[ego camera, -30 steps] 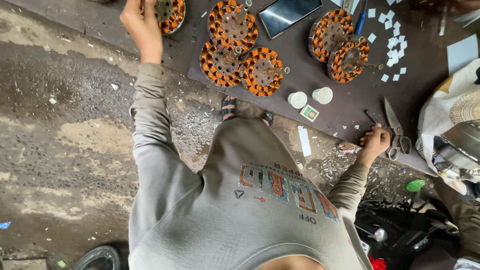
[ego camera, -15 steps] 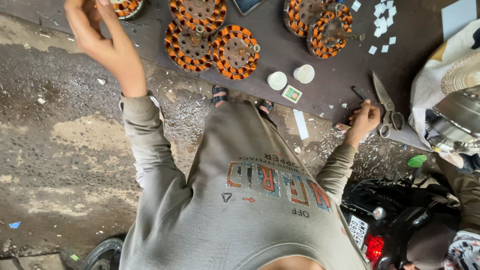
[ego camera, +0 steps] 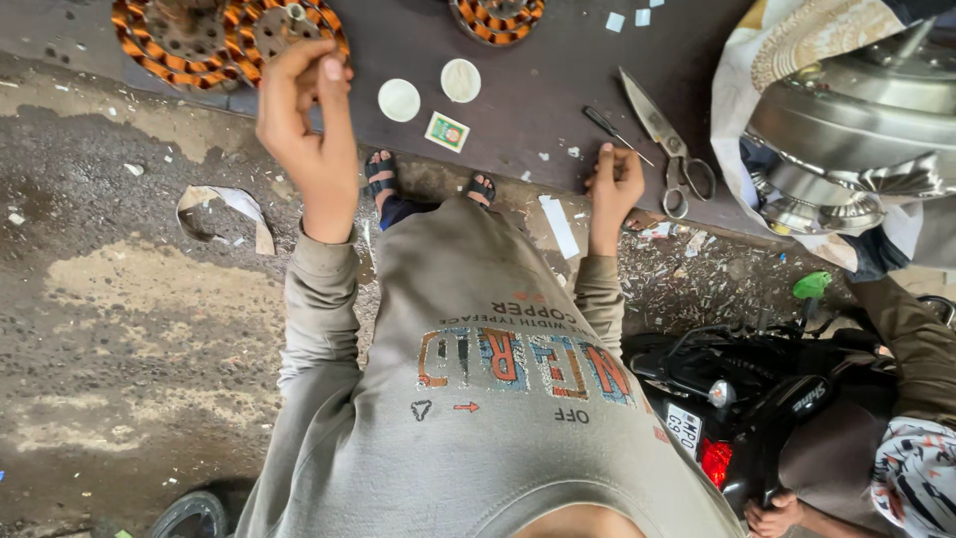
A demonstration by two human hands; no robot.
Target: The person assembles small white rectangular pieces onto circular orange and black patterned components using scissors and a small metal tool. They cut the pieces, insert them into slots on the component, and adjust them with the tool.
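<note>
Head view, the only one I have. My left hand (ego camera: 304,120) is raised in front of me, fingers pinched together at the tips; whether something thin sits between them I cannot tell, the pinch is too small to read. Just beyond its fingertips lie 2 copper-wound stators (ego camera: 224,40), orange coils around a dark core, on the dark mat (ego camera: 538,90) spread over the ground. My right hand (ego camera: 614,184) is curled into a loose fist, knuckles pressed on the near edge of the mat; I cannot tell if it grips anything.

My judgement on doing this well: keep the right hand planted as a brace, and keep the left pinch light and steady so any fine strand stays taut without kinking.

Around the hands: a small dark tool (ego camera: 609,128) lies just beyond the right hand, and a pair of scissors (ego camera: 665,139) just to its right. Between the 2 hands sit 2 white discs (ego camera: 430,90) and a small printed packet (ego camera: 447,132). A strip of torn paper (ego camera: 224,214) lies left of the left forearm. Farther right, a shiny metal housing (ego camera: 846,130) crowds the mat, with another person's sleeve (ego camera: 911,339) and a parked scooter (ego camera: 737,389) close to my right elbow.
</note>
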